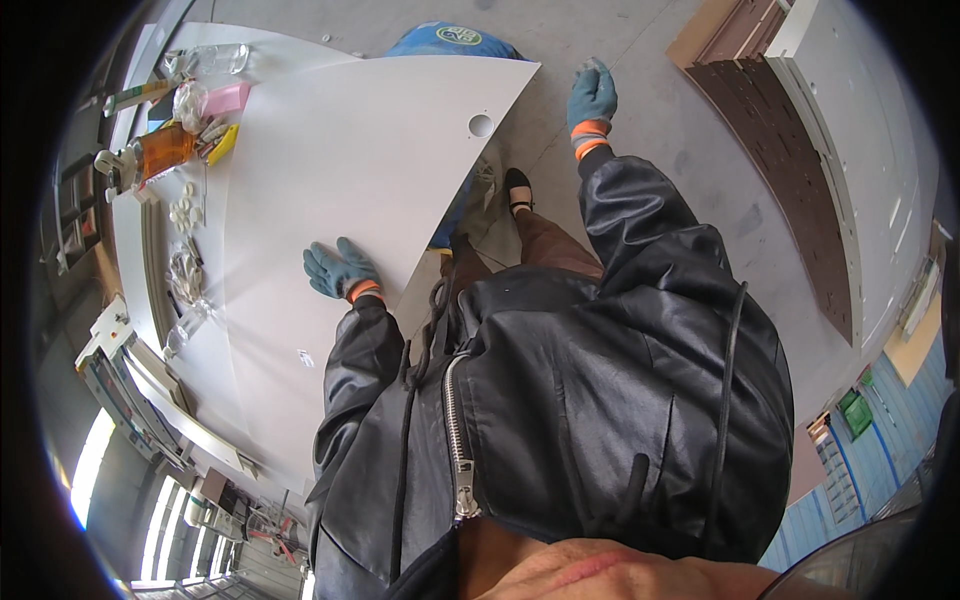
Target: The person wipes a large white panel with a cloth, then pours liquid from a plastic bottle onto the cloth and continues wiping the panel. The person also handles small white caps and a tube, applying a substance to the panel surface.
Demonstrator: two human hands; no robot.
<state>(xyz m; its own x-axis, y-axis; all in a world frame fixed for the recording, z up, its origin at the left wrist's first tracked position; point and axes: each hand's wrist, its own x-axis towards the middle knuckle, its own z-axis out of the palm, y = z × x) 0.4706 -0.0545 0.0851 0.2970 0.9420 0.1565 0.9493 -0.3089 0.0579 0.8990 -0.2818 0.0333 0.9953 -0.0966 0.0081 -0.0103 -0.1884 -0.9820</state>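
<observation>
A large white panel (300, 150) with a round hole near its far right corner lies in front of me to the left. Flat on it, fingers spread, rests my left hand (340, 268) in a grey-green glove with an orange cuff. My right hand (593, 95), gloved the same way, is held out past the panel's right edge, over the floor. Its fingers are curled together, and a small greyish thing seems to show at the fingertips, too small to name.
Along the panel's left side are a spray bottle (165, 152) of orange liquid, a clear plastic bottle (220, 60), a pink pad (228, 98) and several white round pieces (185, 212). A blue sack (455, 40) lies beyond. Brown boards (775, 150) stand at the right.
</observation>
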